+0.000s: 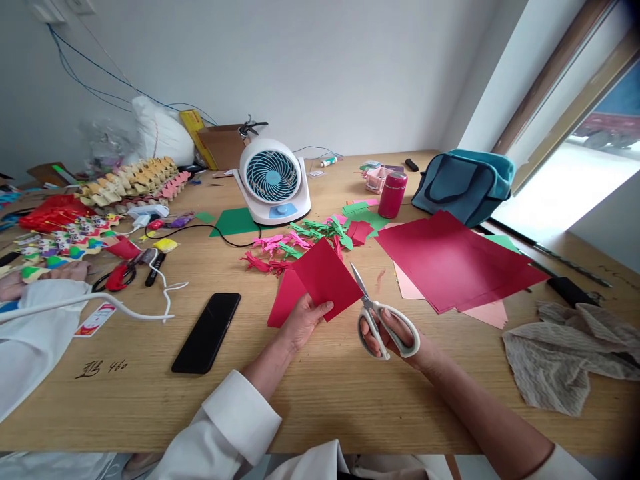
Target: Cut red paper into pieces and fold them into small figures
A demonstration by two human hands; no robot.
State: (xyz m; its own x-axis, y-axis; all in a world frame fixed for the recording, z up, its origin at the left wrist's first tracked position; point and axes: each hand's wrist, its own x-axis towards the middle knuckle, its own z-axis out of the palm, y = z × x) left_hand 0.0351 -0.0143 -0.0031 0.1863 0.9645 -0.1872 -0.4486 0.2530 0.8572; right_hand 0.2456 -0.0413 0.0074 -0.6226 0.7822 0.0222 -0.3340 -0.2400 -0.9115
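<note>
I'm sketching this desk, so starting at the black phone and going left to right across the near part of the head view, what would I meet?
Black phone → held-up red paper → scissors → crumpled gray cloth.

Across the top of the frame, a plain, smooth wall (pixel 350 73) in pale grey-white. In the upper left corner, a white box (pixel 49 11) fixed to it, a white plate (pixel 80 5) just beside, and thin blue cables (pixel 95 71) slanting down toward the right. In the upper right, a white window reveal (pixel 493 80) set at an angle to the wall. At the right edge, a window (pixel 560 173) with brown framing (pixel 545 87), bright daylight washed out to white, and beyond, blurred, a dark wheel (pixel 597 139) under red and blue shapes. From the middle down to the bottom, a light brown wooden table (pixel 340 400), long-grained, with dark handwriting (pixel 103 368) at lower left. Below its near edge, at bottom right of centre, part of a brown leg (pixel 453 467).
</note>
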